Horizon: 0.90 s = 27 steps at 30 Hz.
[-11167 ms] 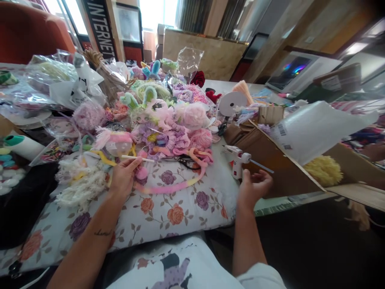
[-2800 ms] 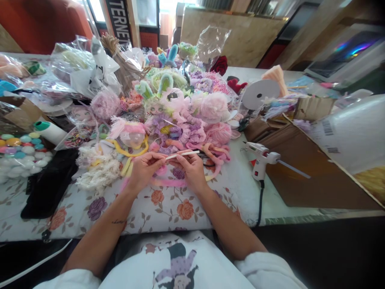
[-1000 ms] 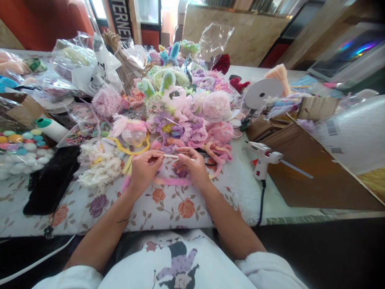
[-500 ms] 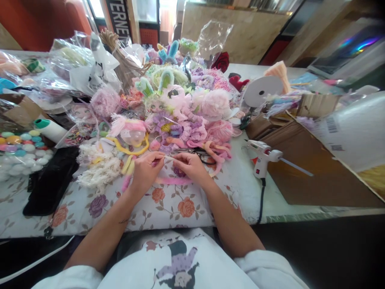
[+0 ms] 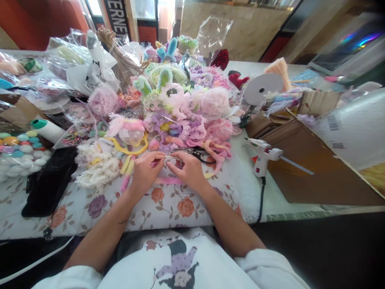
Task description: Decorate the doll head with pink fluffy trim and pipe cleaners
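My left hand (image 5: 146, 172) and my right hand (image 5: 187, 170) meet over the flowered cloth (image 5: 168, 204), fingertips pinched together on a short white stick (image 5: 169, 159), of which only a small end shows between them. A fuzzy pink pipe cleaner (image 5: 168, 181) lies on the cloth just under my hands. Black-handled scissors (image 5: 197, 153) lie right behind my right hand. A white hot glue gun (image 5: 263, 154) stands to the right on its cord.
A heap of pink, purple and green fuzzy craft flowers (image 5: 183, 116) fills the table behind my hands. White yarn tufts (image 5: 98, 168) and a black pouch (image 5: 48, 180) lie left. An open cardboard box (image 5: 313, 164) sits right, beside a white tape roll (image 5: 260, 88).
The glue gun was put down and my right hand came to the stick held in my left. Over the last second the hands closed together and the visible stick grew shorter.
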Motion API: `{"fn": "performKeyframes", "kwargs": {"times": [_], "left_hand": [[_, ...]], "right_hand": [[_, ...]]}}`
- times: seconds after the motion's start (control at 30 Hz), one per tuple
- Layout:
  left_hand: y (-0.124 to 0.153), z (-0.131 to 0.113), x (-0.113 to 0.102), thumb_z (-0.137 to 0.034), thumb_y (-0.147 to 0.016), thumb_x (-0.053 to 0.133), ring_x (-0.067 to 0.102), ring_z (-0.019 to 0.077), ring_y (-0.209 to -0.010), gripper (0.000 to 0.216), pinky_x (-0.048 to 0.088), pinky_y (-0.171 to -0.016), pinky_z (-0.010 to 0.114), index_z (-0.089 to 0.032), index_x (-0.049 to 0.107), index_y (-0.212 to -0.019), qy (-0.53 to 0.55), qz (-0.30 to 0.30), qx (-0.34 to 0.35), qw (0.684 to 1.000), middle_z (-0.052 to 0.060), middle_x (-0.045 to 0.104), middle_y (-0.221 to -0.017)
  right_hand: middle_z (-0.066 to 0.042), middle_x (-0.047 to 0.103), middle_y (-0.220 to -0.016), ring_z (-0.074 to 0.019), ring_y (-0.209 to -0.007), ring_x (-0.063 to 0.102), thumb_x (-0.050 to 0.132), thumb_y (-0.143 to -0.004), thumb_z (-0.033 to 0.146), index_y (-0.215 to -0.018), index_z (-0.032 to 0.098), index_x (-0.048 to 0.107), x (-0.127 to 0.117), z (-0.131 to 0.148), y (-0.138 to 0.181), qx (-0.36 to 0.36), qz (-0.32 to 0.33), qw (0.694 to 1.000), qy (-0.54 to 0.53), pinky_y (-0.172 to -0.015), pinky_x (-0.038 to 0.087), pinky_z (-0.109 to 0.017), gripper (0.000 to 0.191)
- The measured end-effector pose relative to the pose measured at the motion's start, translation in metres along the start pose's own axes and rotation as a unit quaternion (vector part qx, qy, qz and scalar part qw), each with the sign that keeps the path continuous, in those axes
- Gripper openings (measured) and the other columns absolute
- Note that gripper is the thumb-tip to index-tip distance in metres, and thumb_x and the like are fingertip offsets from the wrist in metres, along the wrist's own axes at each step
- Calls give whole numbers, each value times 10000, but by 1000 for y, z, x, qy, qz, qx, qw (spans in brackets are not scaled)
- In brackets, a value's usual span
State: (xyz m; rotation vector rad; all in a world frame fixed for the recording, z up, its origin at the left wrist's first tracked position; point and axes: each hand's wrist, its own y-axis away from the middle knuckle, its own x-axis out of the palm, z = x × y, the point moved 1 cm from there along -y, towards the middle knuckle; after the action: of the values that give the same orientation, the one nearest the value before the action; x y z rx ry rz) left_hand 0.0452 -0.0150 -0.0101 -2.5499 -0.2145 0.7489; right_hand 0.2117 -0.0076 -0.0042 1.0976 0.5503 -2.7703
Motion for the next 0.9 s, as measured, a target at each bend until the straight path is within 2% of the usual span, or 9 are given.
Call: {"fn": "performKeyframes", "kwargs": {"times": [0.17, 0.37, 0.57, 0.73, 0.9], "left_hand": [[0, -1, 0, -181, -804, 622, 700, 184, -770, 113, 546, -741, 290, -201, 725, -763, 9, 1, 1, 1000, 42, 765, -858], [1, -1, 1, -191, -806, 619, 699, 181, -758, 116, 550, -725, 284, -200, 731, -776, 15, 5, -9, 1000, 44, 766, -863], [1, 0, 1, -227, -809, 626, 697, 182, -757, 114, 555, -722, 288, -194, 730, -775, 28, 2, -20, 999, 51, 765, -867], [0, -1, 0, -219, -811, 623, 694, 183, -756, 116, 546, -715, 287, -194, 730, -775, 30, 10, -21, 999, 55, 765, -869], [-1, -3, 0, -204, -794, 636, 690, 176, -739, 96, 544, -689, 266, -188, 724, -761, 44, 9, -41, 998, 49, 761, -838]], "right_hand": [[-72, 757, -930, -225, -830, 691, 682, -832, 377, -990, 205, 732, 4, -2, 1, -12, -40, 999, 13, -805, 487, -308, 238], [-57, 748, -852, -191, -720, 673, 664, -853, 382, -937, 216, 759, 5, -2, 3, -9, -66, 998, 11, -697, 476, -283, 209], [-45, 738, -789, -183, -706, 660, 632, -877, 364, -904, 219, 767, 4, -2, 2, -1, -62, 998, -27, -651, 461, -276, 200], [-50, 746, -767, -200, -694, 658, 653, -849, 365, -850, 217, 771, 6, -4, -1, 29, -48, 990, -128, -638, 468, -294, 189], [-26, 699, -657, -155, -534, 560, 682, -798, 379, -782, 199, 763, 7, -6, -2, 83, -21, 967, -240, -514, 406, -269, 198]]}}
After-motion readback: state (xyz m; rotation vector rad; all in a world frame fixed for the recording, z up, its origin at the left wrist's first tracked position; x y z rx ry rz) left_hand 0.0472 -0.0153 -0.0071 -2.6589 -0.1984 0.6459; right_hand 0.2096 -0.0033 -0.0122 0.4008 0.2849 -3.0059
